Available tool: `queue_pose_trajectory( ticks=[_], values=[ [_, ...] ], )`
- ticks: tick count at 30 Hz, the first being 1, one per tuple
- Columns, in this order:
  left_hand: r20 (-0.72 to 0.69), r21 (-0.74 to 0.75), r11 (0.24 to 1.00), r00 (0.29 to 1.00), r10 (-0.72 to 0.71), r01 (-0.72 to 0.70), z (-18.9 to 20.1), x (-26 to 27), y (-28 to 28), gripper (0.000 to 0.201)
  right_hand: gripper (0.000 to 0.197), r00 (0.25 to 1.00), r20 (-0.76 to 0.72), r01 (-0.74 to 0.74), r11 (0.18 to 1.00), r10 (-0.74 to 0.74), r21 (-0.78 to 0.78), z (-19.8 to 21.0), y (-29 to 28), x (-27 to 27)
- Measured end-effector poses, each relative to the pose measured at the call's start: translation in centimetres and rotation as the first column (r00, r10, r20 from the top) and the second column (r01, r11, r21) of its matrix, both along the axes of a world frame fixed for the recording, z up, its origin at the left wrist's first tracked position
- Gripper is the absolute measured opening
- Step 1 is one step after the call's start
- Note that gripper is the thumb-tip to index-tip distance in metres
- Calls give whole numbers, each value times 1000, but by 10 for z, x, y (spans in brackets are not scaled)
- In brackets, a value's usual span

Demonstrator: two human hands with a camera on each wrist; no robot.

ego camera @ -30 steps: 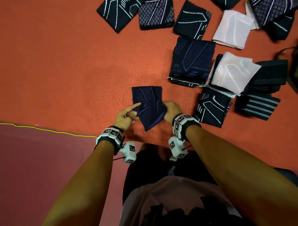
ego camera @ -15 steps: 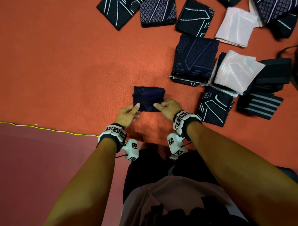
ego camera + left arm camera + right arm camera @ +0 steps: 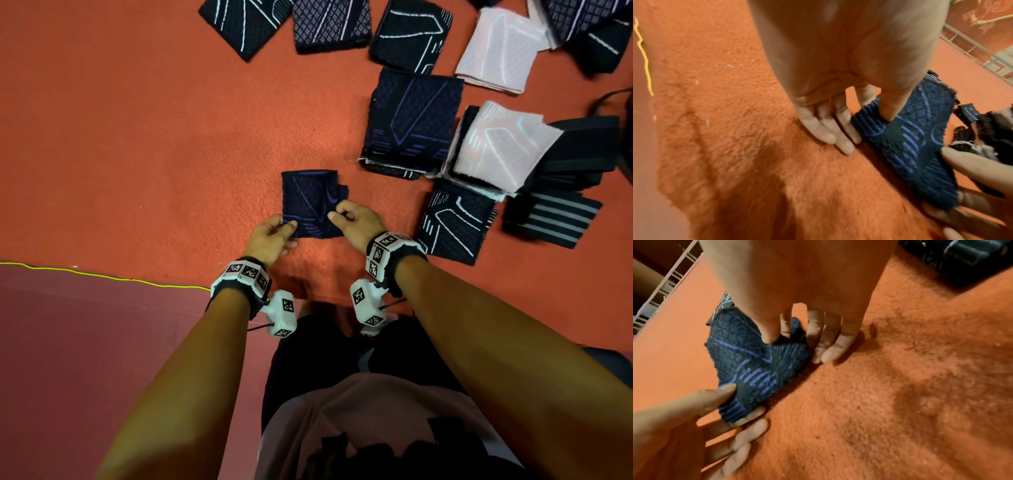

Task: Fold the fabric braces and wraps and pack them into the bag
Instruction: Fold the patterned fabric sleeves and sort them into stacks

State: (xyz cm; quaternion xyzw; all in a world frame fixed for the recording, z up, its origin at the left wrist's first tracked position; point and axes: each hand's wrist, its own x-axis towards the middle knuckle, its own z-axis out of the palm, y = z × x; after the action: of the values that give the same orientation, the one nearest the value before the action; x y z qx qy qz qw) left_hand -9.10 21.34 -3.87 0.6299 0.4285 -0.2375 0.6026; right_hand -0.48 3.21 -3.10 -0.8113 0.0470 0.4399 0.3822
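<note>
Orange carpet (image 3: 137, 137) fills most of the head view, with a maroon strip (image 3: 85, 342) at lower left, a thin yellow line (image 3: 102, 275) along the seam between them.

We hold one navy brace (image 3: 310, 204) with purple lines low over the carpet, right in front of us. Left hand (image 3: 270, 236) pinches its near-left corner — thumb on top, fingers underneath, as the left wrist view shows (image 3: 838, 104). Right hand (image 3: 356, 222) pinches the near-right edge the same way, thumb pressed into the knit and index finger behind it (image 3: 809, 318); the other fingers hang beside the fabric, tips close to the carpet. The brace (image 3: 748, 356) sags between the two pinches, with a small flap sticking out on its right side in the head view.

Right of us sit the other pieces: a navy stack with purple lines (image 3: 411, 123), a pale pink piece (image 3: 503, 147) on top of a dark pile just beside it, a black piece with white lines (image 3: 455, 222) nearest our right wrist, and a grey-striped wrap (image 3: 551, 216) further right. More dark pieces (image 3: 329, 25) and another pink one (image 3: 496, 48) lie along the far edge (some cut off by the frame).

A dark object (image 3: 616, 113) shows at the right edge — we cannot tell whether that is the bag.
</note>
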Motion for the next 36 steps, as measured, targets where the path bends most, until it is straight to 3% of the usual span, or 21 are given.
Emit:
queue_pose_trajectory(
  ticks=[5, 9, 18, 25, 29, 36],
  values=[
    [40, 127, 992, 999, -6, 1, -1, -5, 4, 17, 27, 997, -7, 71, 997, -71, -19, -7, -8, -4],
    [21, 179, 982, 998, -59, 54, -4, -6, 12, 17, 5, 993, -52, 106, 993, -108, -45, -6, -13, -2],
    [43, 11, 999, 998, -39, 39, 5, 6, 9, 42, 46, 917, -256, 340, 935, -306, 97, 5, 3, 0],
    [-30, -59, 998, 999, -15, 13, 11, 6, 4, 17, 19, 893, -382, 332, 922, -240, 197, 6, 0, -6],
    [-3, -33, 999, 999, -38, 38, 8, 2, 6, 12, 20, 869, -434, 343, 921, -237, 182, 4, -2, -10],
    [-36, 35, 998, 998, -53, 54, 2, -6, 8, 27, 16, 854, -406, 391, 916, -325, 89, -2, 1, -22]
  ],
)
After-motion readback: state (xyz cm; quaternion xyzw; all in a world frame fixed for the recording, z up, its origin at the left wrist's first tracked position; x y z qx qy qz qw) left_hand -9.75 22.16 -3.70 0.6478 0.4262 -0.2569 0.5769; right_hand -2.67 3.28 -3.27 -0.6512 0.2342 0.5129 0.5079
